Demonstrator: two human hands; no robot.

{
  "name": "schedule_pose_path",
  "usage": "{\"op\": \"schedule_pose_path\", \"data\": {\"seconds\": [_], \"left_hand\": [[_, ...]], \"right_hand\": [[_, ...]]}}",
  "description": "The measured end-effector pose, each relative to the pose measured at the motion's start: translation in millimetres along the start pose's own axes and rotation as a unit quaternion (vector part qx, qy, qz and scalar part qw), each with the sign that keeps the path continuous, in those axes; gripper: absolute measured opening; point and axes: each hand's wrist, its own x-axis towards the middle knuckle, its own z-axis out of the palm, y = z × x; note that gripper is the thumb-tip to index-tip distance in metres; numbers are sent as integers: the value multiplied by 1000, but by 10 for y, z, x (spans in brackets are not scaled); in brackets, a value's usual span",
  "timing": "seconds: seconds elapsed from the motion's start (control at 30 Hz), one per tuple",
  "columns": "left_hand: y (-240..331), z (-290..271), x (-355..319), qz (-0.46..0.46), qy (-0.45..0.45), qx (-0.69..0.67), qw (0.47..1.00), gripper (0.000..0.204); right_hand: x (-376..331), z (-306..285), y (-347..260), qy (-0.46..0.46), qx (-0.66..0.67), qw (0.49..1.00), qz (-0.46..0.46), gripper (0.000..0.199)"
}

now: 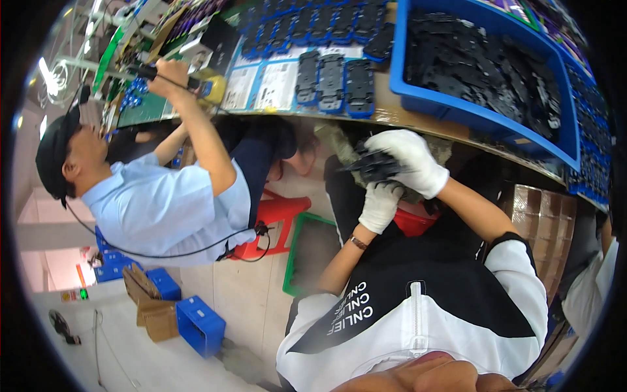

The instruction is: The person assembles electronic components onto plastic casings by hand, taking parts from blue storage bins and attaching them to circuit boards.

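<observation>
Over my lap, just off the table's near edge, both my white-gloved hands are closed around a cluster of black plastic parts (373, 164). My left hand (380, 208) grips it from below. From above and the right, my right hand (413, 162) wraps its fingers over the same parts. How many pieces they hold cannot be made out. Ahead, a blue bin (483, 122) holds a heap of similar black plastic parts (483, 72). Left of it, black-and-blue car-shaped plastic bodies (331, 81) stand in rows on the tabletop.
At left a co-worker (170, 202) works at the same table, a dark cabled tool in hand. A red stool (274, 219) and a green crate (299, 258) stand between us. Blue crates (200, 326) and cardboard (157, 318) lie behind. A divided brown carton (542, 222) is on my right.
</observation>
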Motion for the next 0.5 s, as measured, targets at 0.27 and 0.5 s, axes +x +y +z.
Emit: {"op": "schedule_pose_path", "data": {"seconds": [0.27,0.5], "left_hand": [[82,61,28,-19,125,-31,991,33],[-11,-55,-49,4,9,-50,999,26]], "right_hand": [[183,-350,-467,91,229,969,15,27],[302,-1823,-641,298,-329,891,96,25]]}}
